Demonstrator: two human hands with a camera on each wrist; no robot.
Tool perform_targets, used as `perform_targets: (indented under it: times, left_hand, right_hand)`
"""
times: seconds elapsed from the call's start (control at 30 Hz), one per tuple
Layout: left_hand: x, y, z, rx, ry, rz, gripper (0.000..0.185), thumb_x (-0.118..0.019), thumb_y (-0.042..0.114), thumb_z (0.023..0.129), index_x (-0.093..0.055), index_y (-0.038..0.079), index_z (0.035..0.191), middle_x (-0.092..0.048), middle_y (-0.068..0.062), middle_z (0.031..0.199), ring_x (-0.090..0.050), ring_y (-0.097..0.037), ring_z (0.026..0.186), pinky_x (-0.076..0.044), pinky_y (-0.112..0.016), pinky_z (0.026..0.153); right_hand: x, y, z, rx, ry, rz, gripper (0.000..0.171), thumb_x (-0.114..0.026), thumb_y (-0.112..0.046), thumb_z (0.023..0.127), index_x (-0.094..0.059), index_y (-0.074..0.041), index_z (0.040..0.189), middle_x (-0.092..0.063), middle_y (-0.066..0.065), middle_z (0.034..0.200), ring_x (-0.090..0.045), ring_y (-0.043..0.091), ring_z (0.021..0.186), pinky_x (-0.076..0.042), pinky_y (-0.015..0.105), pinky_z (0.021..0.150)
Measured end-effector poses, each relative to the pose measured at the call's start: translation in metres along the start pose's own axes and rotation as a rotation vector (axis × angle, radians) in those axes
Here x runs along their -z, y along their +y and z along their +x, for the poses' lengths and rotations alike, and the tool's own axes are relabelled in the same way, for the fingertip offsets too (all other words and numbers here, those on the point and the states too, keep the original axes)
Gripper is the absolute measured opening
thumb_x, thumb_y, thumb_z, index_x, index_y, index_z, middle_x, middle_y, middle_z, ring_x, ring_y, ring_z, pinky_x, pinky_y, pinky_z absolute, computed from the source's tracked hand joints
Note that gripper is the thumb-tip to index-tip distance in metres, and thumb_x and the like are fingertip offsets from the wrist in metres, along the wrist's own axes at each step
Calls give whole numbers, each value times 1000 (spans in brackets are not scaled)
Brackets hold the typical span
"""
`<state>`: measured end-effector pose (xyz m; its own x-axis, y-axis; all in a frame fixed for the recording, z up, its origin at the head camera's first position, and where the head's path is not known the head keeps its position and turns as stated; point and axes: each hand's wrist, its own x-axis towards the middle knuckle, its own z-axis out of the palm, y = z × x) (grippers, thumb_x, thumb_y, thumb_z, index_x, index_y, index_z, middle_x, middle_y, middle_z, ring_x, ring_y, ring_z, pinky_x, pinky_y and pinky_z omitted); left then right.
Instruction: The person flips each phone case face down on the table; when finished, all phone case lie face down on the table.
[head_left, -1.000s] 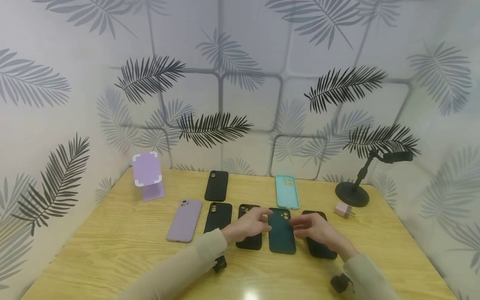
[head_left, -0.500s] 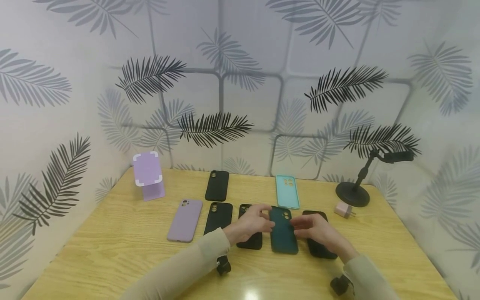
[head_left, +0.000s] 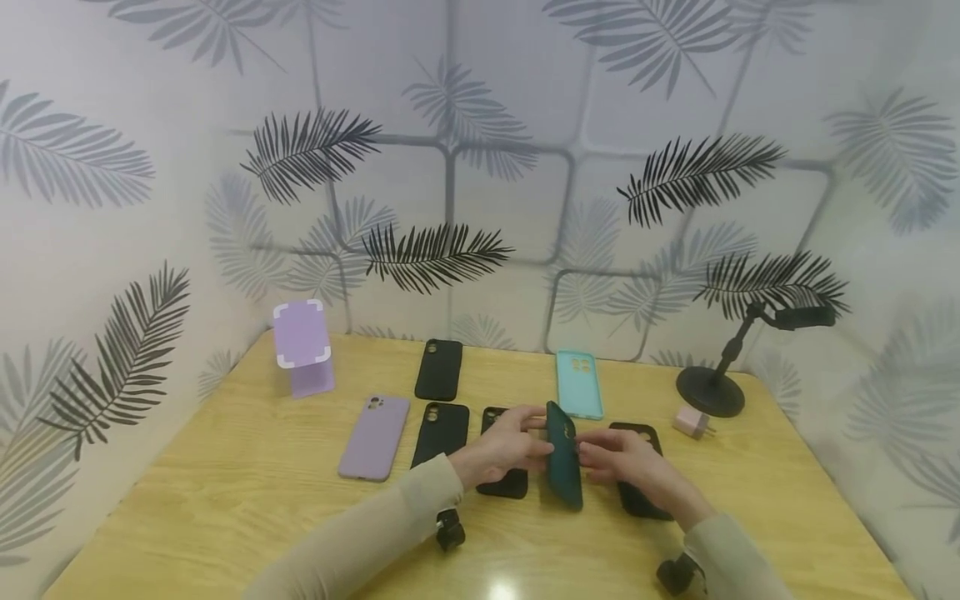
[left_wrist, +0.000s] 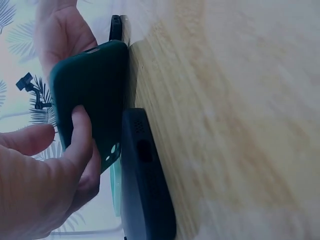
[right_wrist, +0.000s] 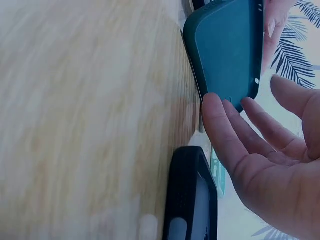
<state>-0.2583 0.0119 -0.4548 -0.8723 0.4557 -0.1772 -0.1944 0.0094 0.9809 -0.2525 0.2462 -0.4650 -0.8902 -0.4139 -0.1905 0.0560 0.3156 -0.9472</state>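
From my remote seat I look down on a yellow wooden table (head_left: 225,500) set against leaf-patterned walls. A black phone stand (head_left: 712,387) occupies its far right corner, and a lilac stand (head_left: 303,346) the far left. Phone cases lie in rows: a lilac case (head_left: 373,426), a mint case (head_left: 578,383) and several black cases (head_left: 438,369). Centre front, a dark green case (head_left: 563,456) stands tipped up on its long edge, its lower edge at the tabletop between two black cases. My left hand (head_left: 504,446) grips it, thumb (left_wrist: 80,135) pressed on its back. My right hand (head_left: 618,454) meets the opposite face with loose, nearly straight fingers (right_wrist: 225,135). A small pink charger (head_left: 690,422) sits beside the black stand.
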Motion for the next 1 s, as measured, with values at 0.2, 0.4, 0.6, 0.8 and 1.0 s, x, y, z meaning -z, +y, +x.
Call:
perform_targets:
  times: [0.2, 0.4, 0.6, 0.8, 1.0]
  left_hand:
    - [-3, -4, 1, -23, -46, -30, 64, -60, -2, 94, -34, 8, 151, -40, -20, 151, -65, -34, 113, -58, -46, 89]
    - [-7, -3, 0, -34, -71, -37, 64, -61, 3, 96, -34, 13, 152, -38, -23, 151, -65, -32, 111, -57, -49, 90]
    - [-10, -3, 1, -7, -98, -22, 67, -63, 1, 94, -36, 21, 152, -28, -30, 151, -62, -36, 115, -57, -50, 89]
    - [-12, -2, 1, 27, -112, 14, 71, -65, 1, 92, -36, 25, 152, -23, -31, 153, -50, -40, 130, -56, -50, 92]
    - [-12, -2, 2, 50, -129, 60, 74, -69, 2, 90, -36, 25, 152, -29, -30, 150, -56, -38, 123, -55, -50, 94]
  right_hand:
    - [-2, 1, 0, -1, -41, 18, 64, -52, -37, 102, -40, 11, 143, -52, 29, 138, -50, 40, 131, -53, 44, 98]
    - [-6, 1, 1, 31, -28, 30, 61, -49, -38, 103, -43, 9, 142, -58, 26, 133, -55, 38, 127, -54, 44, 98]
    - [-9, -2, 3, 37, -28, 34, 65, -44, -42, 104, -40, 10, 143, -58, 27, 132, -62, 33, 118, -55, 42, 96]
    - [-9, -2, 3, 14, -10, 24, 69, -51, -44, 101, -39, 8, 144, -60, 25, 131, -65, 29, 114, -56, 39, 95]
    - [-7, -1, 4, 23, 5, 58, 66, -55, -37, 101, -39, 9, 144, -57, 28, 134, -67, 24, 109, -57, 37, 92]
